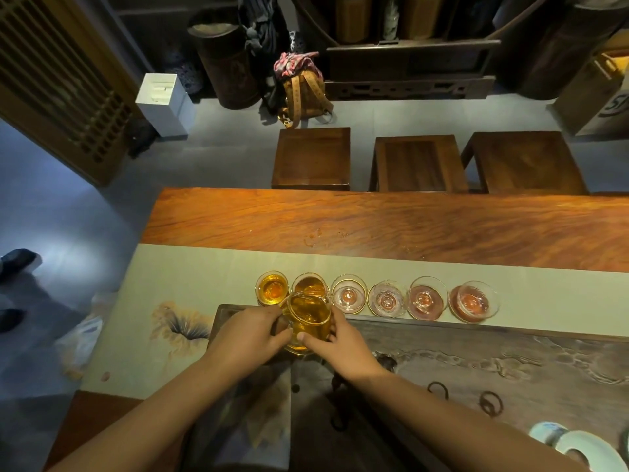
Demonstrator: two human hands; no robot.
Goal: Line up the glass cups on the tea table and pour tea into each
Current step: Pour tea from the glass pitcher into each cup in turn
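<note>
Table, pale runner, three stools

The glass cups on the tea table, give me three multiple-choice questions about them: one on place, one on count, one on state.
1. Where does the row of cups stand?
A. on the pale runner
B. on a stool
C. on the floor

2. How many cups are in the row?
A. four
B. six
C. nine

3. What is the pitcher doing?
A. lying empty on its side
B. tilted over the second cup from the left
C. standing beside the blue and white dish

Answers:
1. A, the cups sit on the runner.
2. B, six rims show side by side.
3. B, the left hand and right hand hold it tipped over that cup.
</note>
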